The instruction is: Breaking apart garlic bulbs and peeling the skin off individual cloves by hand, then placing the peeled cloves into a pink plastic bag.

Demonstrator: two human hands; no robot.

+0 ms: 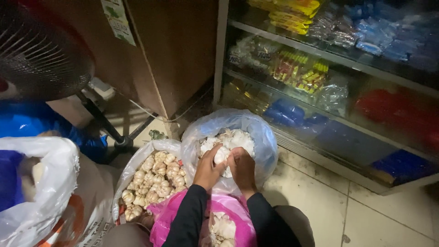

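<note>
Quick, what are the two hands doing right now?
Left hand: closed on a garlic bulb over the clear bag.
Right hand: closed on the same garlic bulb.

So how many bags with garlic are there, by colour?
Clear bluish bag, where the left hand and right hand hold a garlic bulb: 1
White bag of whole bulbs: 1
Pink bag: 1
Total: 3

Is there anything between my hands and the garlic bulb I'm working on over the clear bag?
Nothing visible. The left hand and right hand both touch the garlic bulb directly, above the open clear bag of peelings.
</note>
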